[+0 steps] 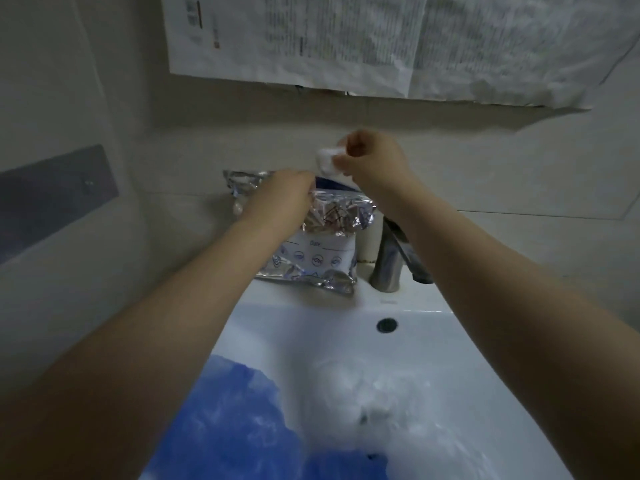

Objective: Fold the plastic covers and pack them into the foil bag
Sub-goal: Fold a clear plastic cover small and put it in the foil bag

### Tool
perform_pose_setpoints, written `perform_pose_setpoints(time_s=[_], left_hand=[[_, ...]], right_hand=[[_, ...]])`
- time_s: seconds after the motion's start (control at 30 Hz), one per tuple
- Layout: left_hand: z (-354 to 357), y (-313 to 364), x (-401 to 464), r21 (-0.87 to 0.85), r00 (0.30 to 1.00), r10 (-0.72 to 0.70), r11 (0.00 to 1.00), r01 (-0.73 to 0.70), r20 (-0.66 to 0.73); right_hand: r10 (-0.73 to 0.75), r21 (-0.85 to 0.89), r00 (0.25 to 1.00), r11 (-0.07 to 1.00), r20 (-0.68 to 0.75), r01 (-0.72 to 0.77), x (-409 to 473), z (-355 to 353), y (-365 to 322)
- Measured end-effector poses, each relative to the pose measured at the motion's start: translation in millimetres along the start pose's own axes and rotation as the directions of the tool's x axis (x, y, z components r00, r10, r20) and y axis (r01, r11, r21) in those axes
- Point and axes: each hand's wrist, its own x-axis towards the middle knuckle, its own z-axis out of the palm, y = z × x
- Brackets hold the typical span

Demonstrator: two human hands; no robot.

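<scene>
Right hand (372,157) pinches a small white folded plastic cover (326,158) just above the mouth of the crinkled silver foil bag (329,244). Left hand (280,195) grips the bag's top edge. Bag stands on the white ceramic sink (408,344) rim, beside the metal faucet (394,258). Blue plastic (235,420) lies in the basin.

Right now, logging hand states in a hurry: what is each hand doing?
Left hand: grips the foil bag at its top.
Right hand: pinches a folded white plastic cover.
</scene>
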Motion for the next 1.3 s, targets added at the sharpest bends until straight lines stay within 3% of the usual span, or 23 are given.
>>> perform_pose_setpoints(time_s=[0.07,0.13,0.2,0.3,0.4,0.5,0.6,0.73,0.83,0.97,1.03,1.13,1.2,1.3], left_hand=[[-1,0,-3,-0.05,0.998,0.021,0.998,-0.024,-0.061],[0,-4,-5,-0.105,0.994,0.027,0.994,-0.039,-0.106],[2,-8,-8,-0.161,0.99,0.034,0.985,-0.055,-0.134],[7,-9,-15,-0.194,0.984,0.049,0.977,-0.083,-0.173],[6,-8,-15,-0.181,0.978,-0.003,0.983,-0.036,-0.208],[0,-5,-10,-0.203,0.974,-0.078,0.979,0.034,-0.212],[-3,2,-5,-0.204,0.978,-0.129,0.974,0.095,-0.162],[5,1,4,-0.176,0.975,-0.186,0.971,0.164,-0.12],[15,5,3,-0.175,0.979,-0.203,0.965,0.198,-0.016],[21,11,-11,-0.18,0.976,-0.216,0.959,0.218,0.03],[23,20,-21,-0.232,0.978,-0.202,0.955,0.186,-0.045],[17,42,-39,-0.391,0.968,-0.227,0.905,0.169,-0.108],[9,65,-56,-0.504,0.977,-0.214,0.846,0.172,-0.026],[0,93,-84,-0.551,0.991,-0.134,0.827,0.11,-0.004]], right_hand=[[-0.087,-0.068,0.994,0.993,0.072,0.092,7,6,-3],[-0.114,-0.303,0.965,0.935,0.235,0.184,11,13,-7],[-0.026,-0.548,0.908,0.79,0.419,0.276,13,18,-10],[0.146,-0.66,0.809,0.668,0.569,0.344,16,22,-10],[0.176,-0.669,0.82,0.681,0.545,0.298,20,22,-13],[-0.035,-0.534,0.877,0.782,0.479,0.323,14,16,-23],[-0.311,-0.456,0.868,0.754,0.388,0.474,-7,1,-22],[-0.393,-0.339,0.862,0.802,0.321,0.492,-52,-20,-10],[-0.32,-0.327,0.799,0.787,0.51,0.524,-98,-40,0],[-0.002,-0.316,0.601,0.849,0.799,0.423,-145,-53,21],[0.205,-0.411,0.474,0.826,0.856,0.385,-163,-54,37],[0.492,-0.562,0.294,0.789,0.82,0.247,-189,-47,64],[0.502,-0.567,0.282,0.787,0.818,0.244,-206,-43,78],[0.375,-0.535,0.454,0.791,0.808,0.298,-218,-41,92]])
